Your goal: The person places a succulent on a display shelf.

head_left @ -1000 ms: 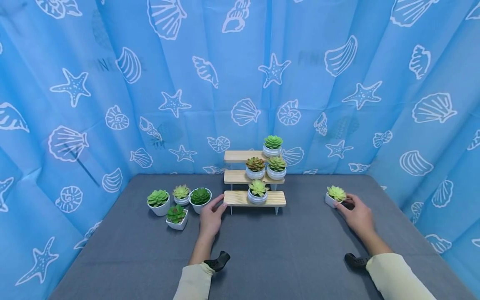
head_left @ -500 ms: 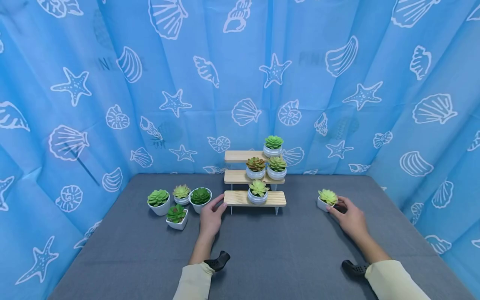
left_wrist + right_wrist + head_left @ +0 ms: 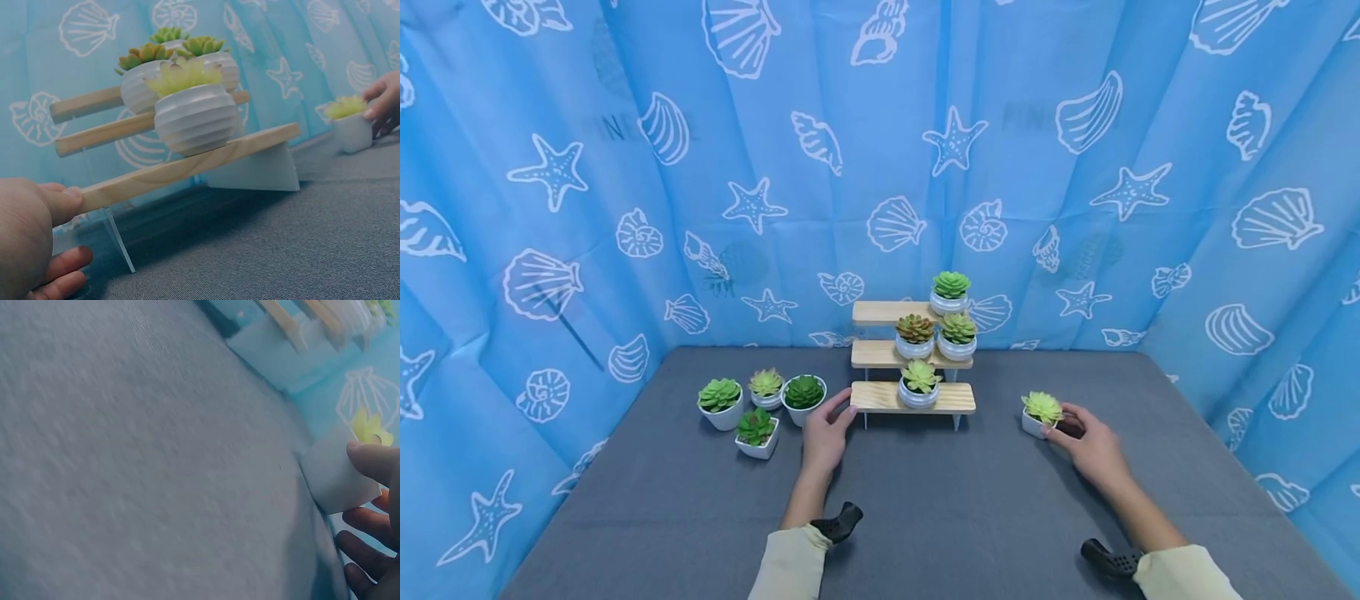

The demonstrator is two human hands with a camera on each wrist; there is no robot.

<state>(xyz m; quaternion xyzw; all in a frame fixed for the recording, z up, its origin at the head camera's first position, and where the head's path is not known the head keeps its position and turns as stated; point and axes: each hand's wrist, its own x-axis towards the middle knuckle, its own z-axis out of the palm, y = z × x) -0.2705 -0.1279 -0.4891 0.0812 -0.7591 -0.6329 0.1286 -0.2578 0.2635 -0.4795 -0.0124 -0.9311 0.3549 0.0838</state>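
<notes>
My left hand [image 3: 823, 439] is at the left end of a three-tier wooden stand [image 3: 874, 398]; in the left wrist view its thumb and forefinger [image 3: 59, 203] pinch the lowest board's end, other fingers hanging below. My right hand [image 3: 1093, 447], right of the stand, holds a yellow-green succulent in a square white pot [image 3: 1034, 425] between thumb and fingers, at or just above the cloth. On the stand sit a green succulent [image 3: 951, 287] on top, a reddish one [image 3: 914, 332] and a green one [image 3: 957, 331] mid-tier, and a pale yellow-green one [image 3: 919, 379] on the lowest board.
Left of my left hand stand several more potted succulents: a light green one [image 3: 720, 400], a pinkish-green one [image 3: 766, 386], a dark green one [image 3: 803, 396] and one in a square pot [image 3: 757, 433]. A blue shell-print curtain [image 3: 820, 183] borders the grey tablecloth [image 3: 970, 508].
My right hand has carried the square-potted succulent leftward and slightly nearer to me, closer to the stand. The left hand stays at the lowest board's end.
</notes>
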